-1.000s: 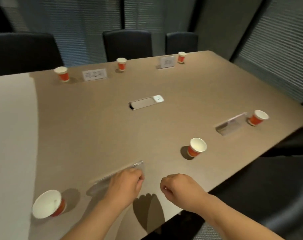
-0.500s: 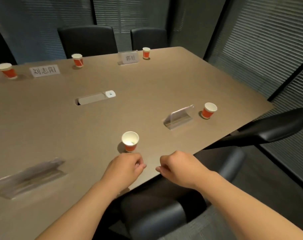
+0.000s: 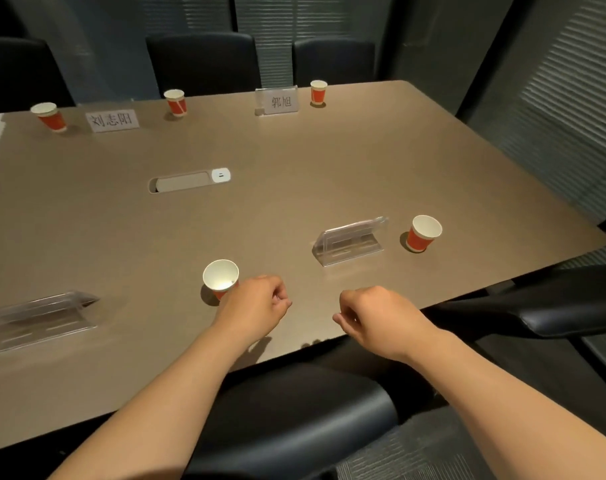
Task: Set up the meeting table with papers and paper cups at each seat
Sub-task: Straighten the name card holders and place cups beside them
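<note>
Several red-and-white paper cups stand on the brown meeting table. The nearest cup is just left of my left hand, whose fingers are curled shut with nothing in them. My right hand hovers over the near table edge, also curled and empty. Another cup stands right of a clear name-card stand. A second clear stand lies at the near left. Three cups line the far edge beside two name cards. No papers are visible.
A cable slot with a white socket sits in the table's middle. Black chairs stand behind the far edge, one is under my arms, and one is at the right. Blinds cover the walls.
The view has swung right along the table. My left hand left the clear stand at the left and now sits next to the nearest cup. Both hands stay curled and empty.
</note>
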Motion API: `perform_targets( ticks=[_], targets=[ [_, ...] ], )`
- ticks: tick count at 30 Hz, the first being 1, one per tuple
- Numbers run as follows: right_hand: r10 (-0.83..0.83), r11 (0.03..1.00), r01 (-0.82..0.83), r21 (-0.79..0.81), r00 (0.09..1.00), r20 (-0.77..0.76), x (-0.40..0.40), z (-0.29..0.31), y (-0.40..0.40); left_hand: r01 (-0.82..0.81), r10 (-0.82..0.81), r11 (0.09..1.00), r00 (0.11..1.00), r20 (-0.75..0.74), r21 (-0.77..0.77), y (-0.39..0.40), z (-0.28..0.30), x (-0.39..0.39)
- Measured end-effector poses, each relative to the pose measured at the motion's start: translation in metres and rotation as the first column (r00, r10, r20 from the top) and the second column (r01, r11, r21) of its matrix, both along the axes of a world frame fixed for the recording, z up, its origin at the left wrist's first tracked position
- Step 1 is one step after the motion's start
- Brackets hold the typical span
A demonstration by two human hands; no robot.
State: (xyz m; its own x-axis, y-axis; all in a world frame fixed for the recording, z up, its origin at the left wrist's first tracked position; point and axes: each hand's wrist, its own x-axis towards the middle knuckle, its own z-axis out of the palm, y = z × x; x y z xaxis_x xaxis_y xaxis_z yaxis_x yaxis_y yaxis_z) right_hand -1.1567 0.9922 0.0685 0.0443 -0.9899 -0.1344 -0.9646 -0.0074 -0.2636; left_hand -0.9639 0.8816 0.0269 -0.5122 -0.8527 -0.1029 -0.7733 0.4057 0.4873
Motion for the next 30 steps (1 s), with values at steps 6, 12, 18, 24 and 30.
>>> perform_targets(
  ticks=[6,12,18,24,30],
  targets=[
    [0.047,0.998,-0.049,-0.037,0.997,-0.063,-0.047,-0.017,-0.073,-0.174,0.182,0.982,0.978,0.107,-0.072,-0.053,-0.032,-0.027],
    [0.021,0.997,-0.038,-0.06,0.965,-0.261,-0.093,-0.04,-0.15,-0.358,0.374,0.927,0.911,0.172,-0.114,-0.081,-0.045,-0.026],
    [0.04,0.994,-0.007,0.113,0.954,-0.298,-0.119,-0.081,-0.199,-0.534,0.525,0.842,0.782,0.337,-0.072,-0.091,-0.058,-0.016],
    [0.142,0.982,-0.105,0.157,0.959,-0.247,-0.129,-0.108,-0.213,-0.666,0.595,0.745,0.695,0.404,0.048,-0.097,-0.071,-0.012],
    [0.141,0.983,-0.12,0.14,0.978,-0.151,-0.13,-0.112,-0.206,-0.627,0.586,0.77,0.769,0.256,0.122,-0.108,-0.082,-0.018]
  ],
)
